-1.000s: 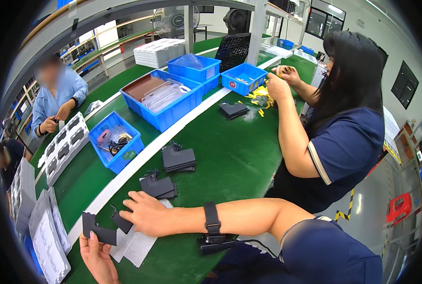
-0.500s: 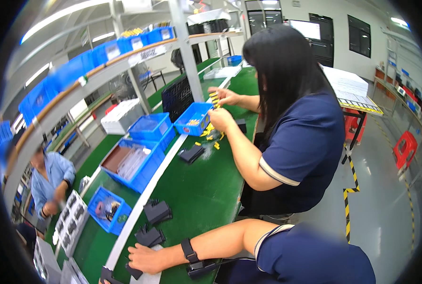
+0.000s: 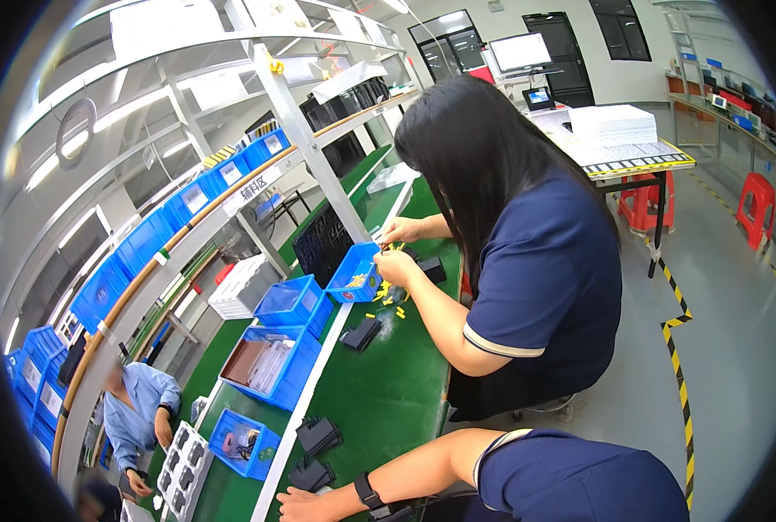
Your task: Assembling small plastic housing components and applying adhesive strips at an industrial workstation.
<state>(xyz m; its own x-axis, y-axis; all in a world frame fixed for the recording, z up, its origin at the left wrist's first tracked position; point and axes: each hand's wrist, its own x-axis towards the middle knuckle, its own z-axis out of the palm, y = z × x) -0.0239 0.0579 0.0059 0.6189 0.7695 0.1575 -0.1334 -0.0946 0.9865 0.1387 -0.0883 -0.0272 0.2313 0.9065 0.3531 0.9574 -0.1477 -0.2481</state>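
Observation:
My right hand rests low over the green bench, cut off by the picture's lower edge. Its fingers are mostly out of sight, so what they hold does not show. Just beyond it lies a black boxy part, with a second black boxy part farther up the bench. A black strap circles my right wrist. My left hand is outside the picture.
Beside me a co-worker handles something small above scattered yellow pieces and a blue bin. More blue bins line the bench's far side. Across it, another person sits near a white tray.
My view has tilted upward, so my right hand sits lower in the picture. Fingertips and black parts at the lower left have left view. The co-worker's yellow strip no longer shows clearly.

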